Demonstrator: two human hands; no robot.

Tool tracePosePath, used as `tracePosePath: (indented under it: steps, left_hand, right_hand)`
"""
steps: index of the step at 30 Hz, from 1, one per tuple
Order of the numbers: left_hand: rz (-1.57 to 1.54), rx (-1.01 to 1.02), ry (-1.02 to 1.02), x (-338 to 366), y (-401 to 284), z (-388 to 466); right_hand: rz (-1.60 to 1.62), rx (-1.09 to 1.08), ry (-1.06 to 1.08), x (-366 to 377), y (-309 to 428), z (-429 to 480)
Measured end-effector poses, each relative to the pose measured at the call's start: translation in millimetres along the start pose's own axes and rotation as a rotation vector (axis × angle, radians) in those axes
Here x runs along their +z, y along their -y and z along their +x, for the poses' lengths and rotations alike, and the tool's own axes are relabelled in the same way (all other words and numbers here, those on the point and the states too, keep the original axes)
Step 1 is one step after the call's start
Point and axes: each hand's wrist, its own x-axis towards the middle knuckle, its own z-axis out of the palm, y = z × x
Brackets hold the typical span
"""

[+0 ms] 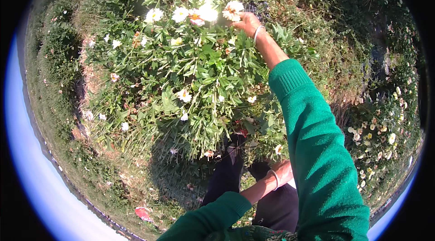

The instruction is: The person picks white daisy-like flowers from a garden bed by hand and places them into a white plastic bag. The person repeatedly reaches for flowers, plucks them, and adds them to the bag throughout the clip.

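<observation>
My right hand [247, 23], a pale bangle at its wrist, reaches out to the flowering plants at the top. Its fingers are at a white flower with a browned centre [232, 11]; whether they grip it is hard to tell. Close by on the left are a white and orange flower [196, 17] and a white bloom with a yellow centre [180, 14]. My left hand [282, 170], also with a bangle, is low near my dark trousers, partly behind my right sleeve. A white thing [292, 182] shows beside it, mostly hidden.
Dense leafy plants [204, 71] stand in front of my legs. A dirt strip [89, 67] runs along the left. More bushes with pale yellow flowers [392, 138] grow at the right. A red and white scrap [143, 213] lies on the ground at the lower left.
</observation>
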Motion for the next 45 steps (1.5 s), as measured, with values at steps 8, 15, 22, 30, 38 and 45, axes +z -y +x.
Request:
tracePosePath:
  steps: [8, 15, 22, 30, 38, 45]
  left_hand:
    - [-0.112, -0.038, -0.120, 4.6, 14.5, 2.0]
    - [-0.268, -0.116, -0.073, 6.1, 38.1, 12.2]
    - [0.107, -0.258, -0.024, -22.5, -74.5, -1.8]
    - [-0.126, -0.131, -0.009, -8.4, -25.2, 10.1]
    - [-0.620, -0.080, -0.145, -4.0, 5.7, -5.8]
    - [0.368, -0.063, -0.101, 1.4, -9.4, 0.3]
  right_hand:
    - [0.546, -0.185, -0.185, 2.7, 49.6, -53.2]
    - [-0.020, -0.115, -0.109, -14.5, 48.8, -33.9]
    - [-0.375, -0.234, -0.153, 30.1, 89.9, 10.0]
    - [-0.049, -0.195, -0.044, 35.6, 78.8, 14.5]
    - [0.407, -0.243, -0.160, 32.7, 63.1, -94.4]
    - [-0.166, -0.346, -0.103, 32.4, 60.4, -138.6]
